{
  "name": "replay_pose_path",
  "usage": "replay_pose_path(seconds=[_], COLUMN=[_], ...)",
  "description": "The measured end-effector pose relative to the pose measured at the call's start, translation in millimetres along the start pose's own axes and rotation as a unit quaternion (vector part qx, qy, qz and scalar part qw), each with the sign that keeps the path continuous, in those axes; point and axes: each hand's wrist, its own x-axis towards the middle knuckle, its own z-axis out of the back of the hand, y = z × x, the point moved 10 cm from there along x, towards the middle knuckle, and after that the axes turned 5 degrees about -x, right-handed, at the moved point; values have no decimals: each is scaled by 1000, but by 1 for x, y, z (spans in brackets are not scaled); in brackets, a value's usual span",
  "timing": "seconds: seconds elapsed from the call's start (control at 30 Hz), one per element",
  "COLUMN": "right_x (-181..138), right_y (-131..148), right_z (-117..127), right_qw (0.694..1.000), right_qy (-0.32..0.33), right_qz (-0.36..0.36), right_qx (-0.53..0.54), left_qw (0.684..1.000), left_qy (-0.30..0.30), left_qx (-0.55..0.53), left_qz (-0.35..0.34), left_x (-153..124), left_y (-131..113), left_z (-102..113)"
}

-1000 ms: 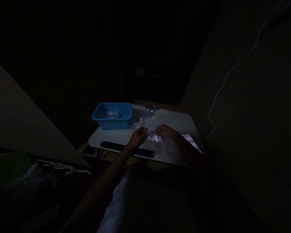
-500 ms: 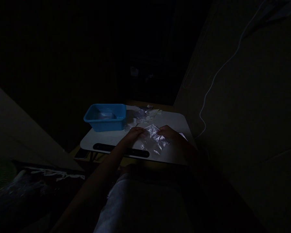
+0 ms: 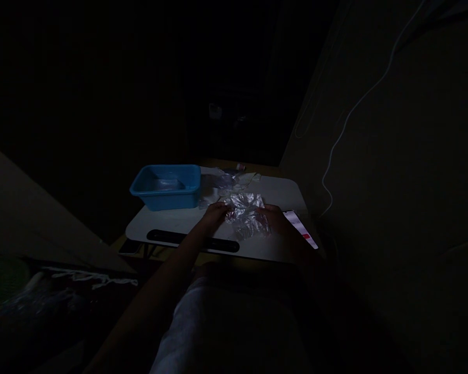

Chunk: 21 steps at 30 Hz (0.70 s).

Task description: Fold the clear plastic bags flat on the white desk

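Observation:
A crinkled clear plastic bag (image 3: 249,221) is stretched between my two hands over the white table (image 3: 286,195). My left hand (image 3: 215,215) is closed on its left edge, and my right hand (image 3: 273,215) pinches the right edge. Behind the bag lie more crumpled clear plastic bags (image 3: 220,182). To the left, a blue plastic basin (image 3: 167,201) stands on the table with something clear and shiny (image 3: 167,184) inside. The room is very dark, so finger detail is faint.
A lit phone (image 3: 301,229) lies by my right forearm at the table's right side. Along the front edge runs a black slot (image 3: 171,237). A white cable (image 3: 345,124) hangs down the right wall. A small object (image 3: 241,167) sits at the table's back edge.
The bag has been spread flatter and shifted slightly, its upper part now opened out between my hands. More of the phone screen shows beside my right forearm.

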Motion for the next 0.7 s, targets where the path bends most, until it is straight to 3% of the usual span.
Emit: replay_pose_path(seconds=[0.17,0.43,0.53,0.7], right_x=[-2,-9,-11,-10], right_y=[-4,-8,-10,-15], right_z=[6,11,14,14], right_qw=[999,999,999,998], right_qy=[-15,11,11,47], right_qz=[-18,-45,-30,2], right_qx=[46,-3,-5,-37], left_qw=[999,1000,997,997], left_qy=[22,19,43,24], left_qx=[8,3,26,58], left_qz=[38,22,51,47], left_x=[-1,0,-1,-1], left_y=[11,13,19,21], left_z=[-8,-7,-9,-4])
